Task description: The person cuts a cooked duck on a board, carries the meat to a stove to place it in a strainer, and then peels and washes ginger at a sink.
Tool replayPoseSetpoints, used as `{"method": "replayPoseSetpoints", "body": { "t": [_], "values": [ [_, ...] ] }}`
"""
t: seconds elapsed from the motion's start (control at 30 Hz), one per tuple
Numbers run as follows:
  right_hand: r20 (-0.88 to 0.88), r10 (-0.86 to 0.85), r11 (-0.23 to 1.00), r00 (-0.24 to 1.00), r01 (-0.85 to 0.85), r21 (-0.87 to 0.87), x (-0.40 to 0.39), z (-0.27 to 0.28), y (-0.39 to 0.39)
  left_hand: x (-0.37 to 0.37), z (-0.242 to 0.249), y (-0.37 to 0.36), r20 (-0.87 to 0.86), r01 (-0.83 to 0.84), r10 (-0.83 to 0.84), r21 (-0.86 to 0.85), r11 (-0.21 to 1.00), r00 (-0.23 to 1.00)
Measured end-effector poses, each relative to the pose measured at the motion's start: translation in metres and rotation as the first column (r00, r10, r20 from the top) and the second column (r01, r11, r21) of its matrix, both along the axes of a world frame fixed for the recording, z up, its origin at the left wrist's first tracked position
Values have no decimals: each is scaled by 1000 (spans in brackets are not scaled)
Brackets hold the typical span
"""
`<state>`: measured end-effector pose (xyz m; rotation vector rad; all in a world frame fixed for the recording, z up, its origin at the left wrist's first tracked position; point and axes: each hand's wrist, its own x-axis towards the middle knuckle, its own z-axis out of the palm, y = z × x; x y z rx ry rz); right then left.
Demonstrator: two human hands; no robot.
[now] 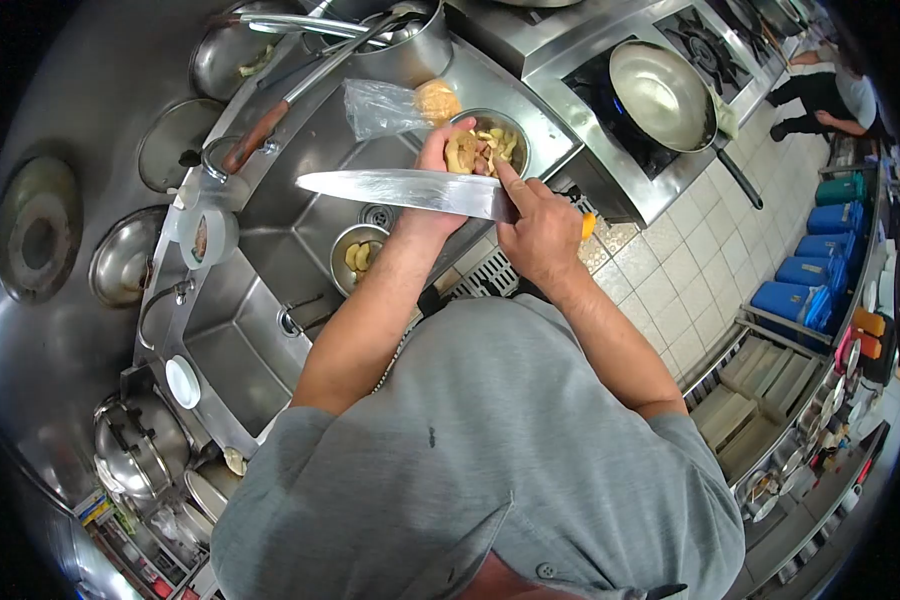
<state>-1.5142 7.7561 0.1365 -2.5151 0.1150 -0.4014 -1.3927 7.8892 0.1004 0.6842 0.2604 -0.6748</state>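
My left hand (438,190) is wrapped round a pale yellowish piece of food (461,152), beside a metal bowl (523,145) that holds yellow pieces. In my right hand (538,235) is a large knife (410,190), its wide blade pointing left across my left wrist. An orange-yellow handle end shows beyond the right hand. My right index finger reaches toward the food. Nearer my body, a second metal bowl (338,262) with yellow slices sits in the sink.
A plastic bag (380,110) lies on the steel counter, near a large pot (417,58) with utensils. Right of it, a wok (662,95) rests on the stove. Another person (825,105) stands at the upper right. Blue bins (795,303) line the right side.
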Motion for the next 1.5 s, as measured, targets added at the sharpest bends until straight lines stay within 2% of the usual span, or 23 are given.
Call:
{"method": "replayPoseSetpoints", "body": {
  "t": [0.13,0.2,0.33,0.5,0.53,0.63,0.7,0.77,0.8,0.87,0.9,1.0,1.07,1.1,1.17,1.23,1.3,1.33,1.37,1.4,1.47,1.5],
  "values": [
    [32,36,999,999,-37,14,5,4,4,0,3,0,-4,-100,100,40,994,995],
    [36,24,1000,999,-24,-9,8,2,7,-2,7,-3,-77,-165,163,-17,986,984],
    [36,-18,998,999,20,-57,13,0,7,-12,20,-12,-66,-184,182,-19,983,981],
    [-42,-41,999,998,40,-21,20,-21,-14,-19,17,-13,-8,-234,236,92,968,972],
    [-75,-52,999,996,52,-4,21,-28,-21,-18,14,-10,-8,-231,233,92,969,972],
    [-173,-44,998,984,52,40,20,-36,-43,-15,4,5,185,-77,59,90,993,981],
    [-192,-23,998,981,34,56,16,-30,-41,-13,1,2,198,-95,78,77,992,977],
    [-178,4,997,984,10,80,12,-16,-28,-14,6,-8,104,-227,211,175,958,972],
    [-79,36,997,996,-31,64,11,-17,-23,-11,0,-9,103,-223,208,175,959,973],
    [-129,18,998,991,-10,66,11,-11,-13,-7,-12,-9,41,-208,206,57,976,978],
    [-177,5,998,984,7,67,12,-6,-10,-7,-12,-10,41,-205,203,57,977,978],
    [-151,7,999,989,0,51,15,-12,-18,-8,-13,-9,55,-151,149,36,988,987],
    [-136,15,999,991,-10,39,19,-24,-29,-8,-16,-5,149,-154,144,56,987,978],
    [-182,-6,998,983,17,56,23,-33,-36,-11,-12,-3,150,-149,139,54,987,979],
    [-216,-32,997,976,47,65,27,-45,-46,-11,4,-2,83,-171,158,177,969,984],
    [-266,12,996,964,11,85,28,-53,-51,-8,-23,10,132,-116,99,124,985,986],
    [-416,9,1000,909,1,25,28,-63,-61,-6,-37,17,-12,-152,156,175,973,988],
    [-493,-23,999,870,3,-41,27,-71,-75,-10,-32,20,53,-166,158,185,969,986],
    [-466,-34,997,884,0,-73,24,-90,-90,-8,-17,11,-90,-256,285,244,935,954],
    [-485,-60,998,873,42,-48,22,-90,-98,2,-37,18,-49,-218,239,273,937,970],
    [-533,-90,991,841,127,32,17,-65,-99,2,-28,28,94,-41,9,351,935,996],
    [-537,-103,988,837,147,40,16,-62,-98,3,-25,22,108,-21,-17,340,940,994]
  ]
}}
